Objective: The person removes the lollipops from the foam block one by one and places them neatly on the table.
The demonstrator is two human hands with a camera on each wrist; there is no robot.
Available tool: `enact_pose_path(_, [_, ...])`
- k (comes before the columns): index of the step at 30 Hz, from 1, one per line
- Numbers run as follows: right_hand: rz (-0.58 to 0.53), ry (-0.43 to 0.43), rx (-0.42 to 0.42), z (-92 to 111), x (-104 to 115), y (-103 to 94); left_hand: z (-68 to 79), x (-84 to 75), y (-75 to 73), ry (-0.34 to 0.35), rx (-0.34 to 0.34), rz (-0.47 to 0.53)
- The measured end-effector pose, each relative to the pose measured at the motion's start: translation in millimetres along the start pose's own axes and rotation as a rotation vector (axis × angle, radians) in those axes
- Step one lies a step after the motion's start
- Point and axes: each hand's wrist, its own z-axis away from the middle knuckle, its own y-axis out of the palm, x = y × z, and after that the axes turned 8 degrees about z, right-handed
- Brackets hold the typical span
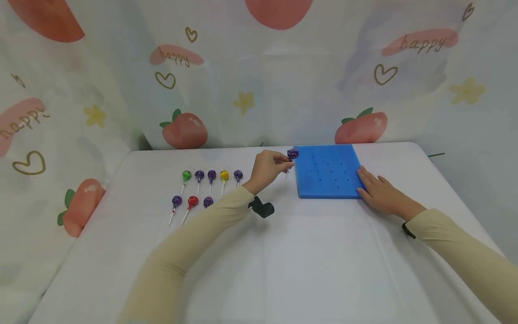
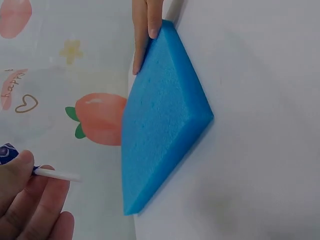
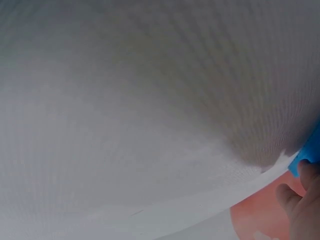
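Between thumb and fingers my left hand point(image 1: 268, 168) pinches a purple-wrapped lollipop point(image 1: 293, 154), just off the left edge of a blue foam block point(image 1: 311, 186). In the left wrist view the lollipop's white stick point(image 2: 59, 175) points toward the block. Small holes dot the block's top in several rows. My right hand point(image 1: 380, 191) rests against the block's right edge with its fingers extended. The right wrist view catches only part of that hand point(image 3: 305, 205) and a blue corner point(image 3: 309, 152) of the block.
Left of the block, several wrapped lollipops lie in two rows, among them a green one point(image 1: 186, 175), a yellow one point(image 1: 224, 175) and a red one point(image 1: 193, 201). The left forearm partly covers the nearer row. A patterned cloth point(image 1: 283, 90) hangs behind the white table point(image 1: 307, 261).
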Motion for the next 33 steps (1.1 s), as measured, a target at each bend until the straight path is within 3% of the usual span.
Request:
enact_pose_path(14, [0.015, -0.001, 0.02, -2, 3, -3.4, 36.2, 24.6, -46.4, -0.16, -0.006, 0.009])
enact_pose_path(20, [0.015, -0.006, 0.018, -3, 1, -1.4, 54.7, 33.9, -54.0, -0.27, -0.054, 0.066])
enact_pose_path(33, [0.017, -0.016, 0.02, -5, -4, 0.8, 82.4, 51.6, -60.2, -0.446, -0.091, 0.024])
